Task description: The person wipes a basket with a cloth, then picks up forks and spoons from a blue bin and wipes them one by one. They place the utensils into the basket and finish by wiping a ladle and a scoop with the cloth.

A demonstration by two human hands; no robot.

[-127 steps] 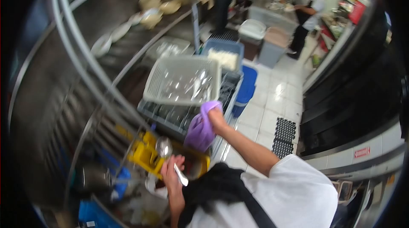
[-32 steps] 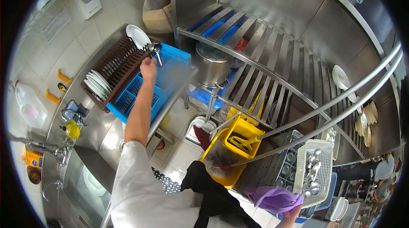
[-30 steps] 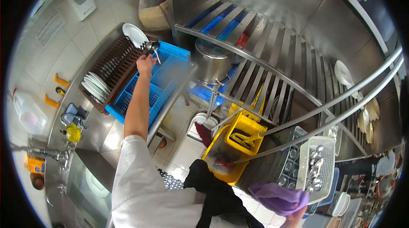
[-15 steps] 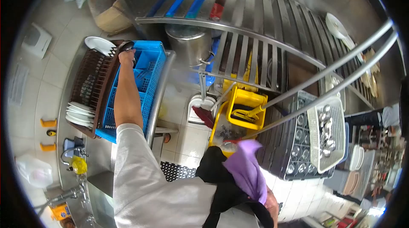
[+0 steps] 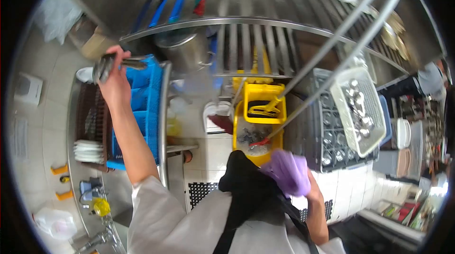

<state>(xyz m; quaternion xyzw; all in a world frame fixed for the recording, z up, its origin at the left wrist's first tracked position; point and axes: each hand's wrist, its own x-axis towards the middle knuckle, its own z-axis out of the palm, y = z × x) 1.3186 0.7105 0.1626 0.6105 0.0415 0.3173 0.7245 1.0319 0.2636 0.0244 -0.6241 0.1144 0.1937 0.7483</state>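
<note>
My left hand (image 5: 119, 71) is raised over the far end of the blue compartment rack (image 5: 144, 111), closed round a bunch of metal spoons (image 5: 101, 68). Their rounded ends point left and the handles stick out to the right. A purple cloth (image 5: 288, 173) is gripped in my right hand (image 5: 313, 188), in front of my body. Left of the blue rack stands a brown dish rack (image 5: 90, 107), with a stack of white plates (image 5: 88, 151) at its near end.
A yellow mop bucket (image 5: 265, 111) stands on the floor ahead. To the right, a white basket (image 5: 339, 88) of spoons sits on a glass rack (image 5: 327, 130). Two metal poles (image 5: 327, 59) cross the view. A slatted metal shelf (image 5: 227, 20) spans the far side.
My left hand has lifted out of the blue rack with the spoons, which now show more fully. My right hand has come up with the purple cloth. The view has shifted.
</note>
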